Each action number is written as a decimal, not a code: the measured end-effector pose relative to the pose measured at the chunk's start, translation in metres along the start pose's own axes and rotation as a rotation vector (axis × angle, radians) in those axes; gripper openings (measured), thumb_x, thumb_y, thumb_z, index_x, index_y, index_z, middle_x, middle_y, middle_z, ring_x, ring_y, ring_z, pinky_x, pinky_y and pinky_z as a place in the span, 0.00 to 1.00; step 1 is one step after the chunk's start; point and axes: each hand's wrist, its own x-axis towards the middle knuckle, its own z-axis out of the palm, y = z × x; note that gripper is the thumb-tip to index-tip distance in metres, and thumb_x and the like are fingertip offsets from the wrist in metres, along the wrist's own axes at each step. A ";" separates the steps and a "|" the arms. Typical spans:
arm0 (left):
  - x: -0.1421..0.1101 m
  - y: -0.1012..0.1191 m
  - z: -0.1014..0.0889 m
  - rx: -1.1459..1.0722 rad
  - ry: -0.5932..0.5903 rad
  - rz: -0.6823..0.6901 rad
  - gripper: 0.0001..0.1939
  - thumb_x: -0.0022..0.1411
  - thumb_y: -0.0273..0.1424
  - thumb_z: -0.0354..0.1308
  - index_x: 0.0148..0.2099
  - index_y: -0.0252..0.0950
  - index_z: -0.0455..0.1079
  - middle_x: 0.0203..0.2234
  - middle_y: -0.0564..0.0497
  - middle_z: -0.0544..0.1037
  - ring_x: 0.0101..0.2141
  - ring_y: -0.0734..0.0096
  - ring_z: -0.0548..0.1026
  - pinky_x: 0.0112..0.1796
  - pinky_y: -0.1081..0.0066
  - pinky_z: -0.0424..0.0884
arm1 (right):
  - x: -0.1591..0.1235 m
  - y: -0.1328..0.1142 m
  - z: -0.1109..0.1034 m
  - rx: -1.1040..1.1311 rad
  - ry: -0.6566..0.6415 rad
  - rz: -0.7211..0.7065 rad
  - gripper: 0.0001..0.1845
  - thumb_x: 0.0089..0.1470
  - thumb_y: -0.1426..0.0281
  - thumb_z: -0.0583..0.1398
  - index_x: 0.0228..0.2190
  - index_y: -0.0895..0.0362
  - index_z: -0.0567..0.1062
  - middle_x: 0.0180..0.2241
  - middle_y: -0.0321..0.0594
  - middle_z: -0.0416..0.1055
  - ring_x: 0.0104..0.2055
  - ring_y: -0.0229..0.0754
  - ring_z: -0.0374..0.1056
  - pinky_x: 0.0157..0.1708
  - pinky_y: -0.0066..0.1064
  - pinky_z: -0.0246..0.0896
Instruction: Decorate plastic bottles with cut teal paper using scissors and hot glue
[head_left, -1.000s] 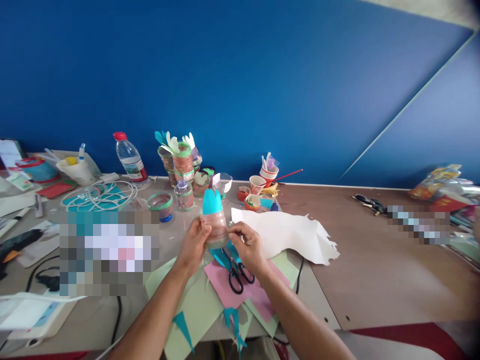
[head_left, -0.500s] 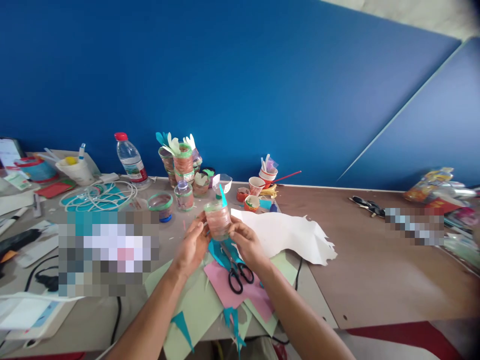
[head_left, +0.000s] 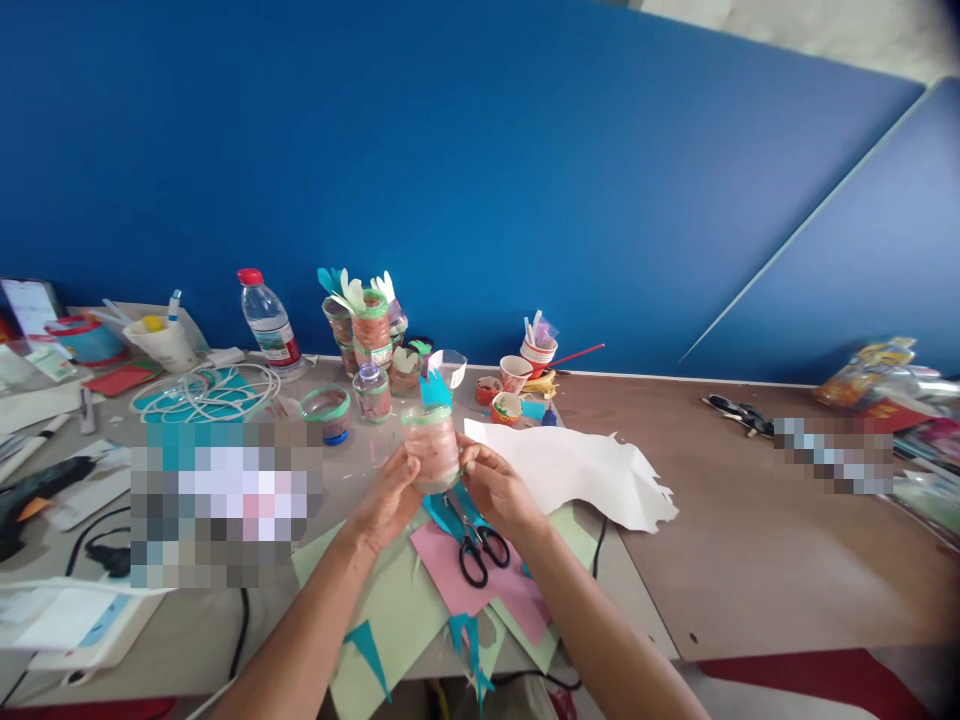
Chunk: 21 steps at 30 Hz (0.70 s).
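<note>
Between my two hands is a small clear cup (head_left: pixel 433 452) wrapped in pinkish-brown cord, with a green rim. A blue cut-paper piece (head_left: pixel 434 388) with pointed tips rises from its far rim. My left hand (head_left: pixel 391 492) grips the cup's left side, and my right hand (head_left: pixel 499 488) holds its lower right side with bent fingers. Just below lie black-handled scissors (head_left: pixel 474 552), their blades over blue paper and their handles over pink paper (head_left: pixel 439 572). Green paper sheets (head_left: pixel 390 625) spread underneath, with blue scraps (head_left: pixel 366 655) on top.
Behind stand a stack of wrapped cups (head_left: pixel 371 330), a small jar (head_left: pixel 372 392), a green-rimmed cup (head_left: pixel 327 412) and a water bottle (head_left: pixel 268 325). White torn paper (head_left: pixel 577 470) lies to the right. A coiled white cable (head_left: pixel 206 395) and a glue gun (head_left: pixel 37 495) are on the left.
The cup has turned in my hands, so the blue paper piece now faces me broadside rather than edge-on. The view has shifted slightly left.
</note>
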 end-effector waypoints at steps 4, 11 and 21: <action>0.005 0.004 -0.007 -0.102 0.204 0.163 0.22 0.48 0.42 0.68 0.44 0.37 0.74 0.39 0.47 0.80 0.41 0.60 0.77 0.42 0.64 0.72 | 0.002 0.007 -0.004 -0.152 0.142 0.045 0.07 0.45 0.66 0.62 0.24 0.55 0.71 0.28 0.36 0.68 0.29 0.38 0.63 0.32 0.30 0.59; 0.012 0.005 -0.014 -0.215 0.348 0.296 0.27 0.43 0.47 0.69 0.43 0.36 0.74 0.37 0.48 0.79 0.37 0.65 0.76 0.39 0.67 0.73 | -0.014 0.016 0.011 -0.755 -0.163 0.006 0.11 0.48 0.76 0.57 0.35 0.56 0.75 0.29 0.36 0.72 0.31 0.38 0.66 0.34 0.30 0.61; 0.013 -0.002 -0.015 -0.181 0.351 0.282 0.27 0.42 0.47 0.69 0.41 0.36 0.74 0.37 0.48 0.79 0.39 0.62 0.75 0.40 0.65 0.72 | -0.019 0.030 0.021 -1.136 -0.367 -0.234 0.13 0.49 0.82 0.55 0.32 0.58 0.78 0.32 0.41 0.76 0.35 0.41 0.70 0.38 0.29 0.63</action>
